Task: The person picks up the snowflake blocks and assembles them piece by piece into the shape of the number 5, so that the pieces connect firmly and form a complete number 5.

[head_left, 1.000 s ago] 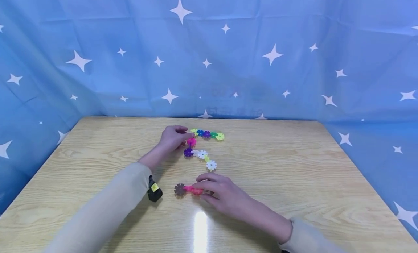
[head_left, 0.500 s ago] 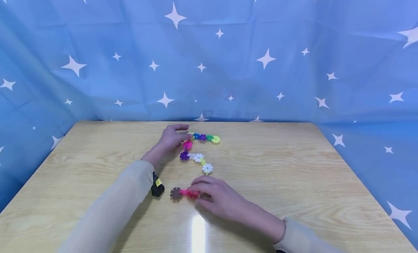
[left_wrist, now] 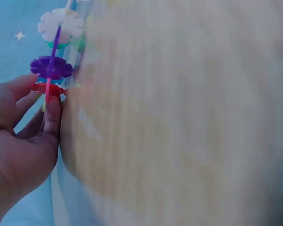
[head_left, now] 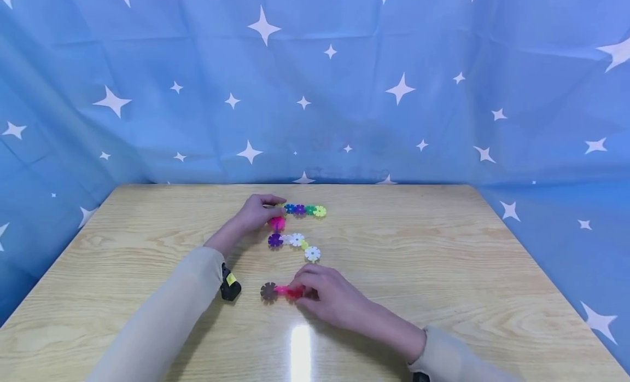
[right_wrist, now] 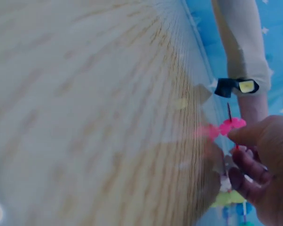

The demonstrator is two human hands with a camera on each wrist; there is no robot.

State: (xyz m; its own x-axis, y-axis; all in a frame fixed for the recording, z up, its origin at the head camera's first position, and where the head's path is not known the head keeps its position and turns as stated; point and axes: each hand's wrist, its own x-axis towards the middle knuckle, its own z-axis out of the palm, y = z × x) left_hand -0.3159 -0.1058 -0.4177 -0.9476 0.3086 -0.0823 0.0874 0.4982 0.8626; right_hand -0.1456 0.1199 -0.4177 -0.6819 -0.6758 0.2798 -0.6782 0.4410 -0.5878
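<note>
A winding chain of colourful notched plastic snowflake discs lies on the wooden table (head_left: 443,272). At its upper left bend my left hand (head_left: 252,212) pinches it near a pink-red disc (head_left: 277,224). A row with a blue, a purple disc (head_left: 300,209), a green and a yellow one runs right from there. Below come another purple disc (head_left: 275,240) and white discs (head_left: 312,254). My right hand (head_left: 332,295) pinches a red disc (head_left: 294,292) at the near end, its fingers partly covering it. A dark brown disc (head_left: 268,291) stands left of that. The join under my right hand is hidden.
A blue curtain (head_left: 315,97) with white stars hangs behind the table. A black wrist camera (head_left: 229,284) sits on my left wrist, close to the brown disc. Light glares off the near tabletop.
The view has tilted slightly upward. Most recently my left hand has shifted a little left and nearer with the chain's upper part. My right hand and the brown disc have shifted slightly right.
</note>
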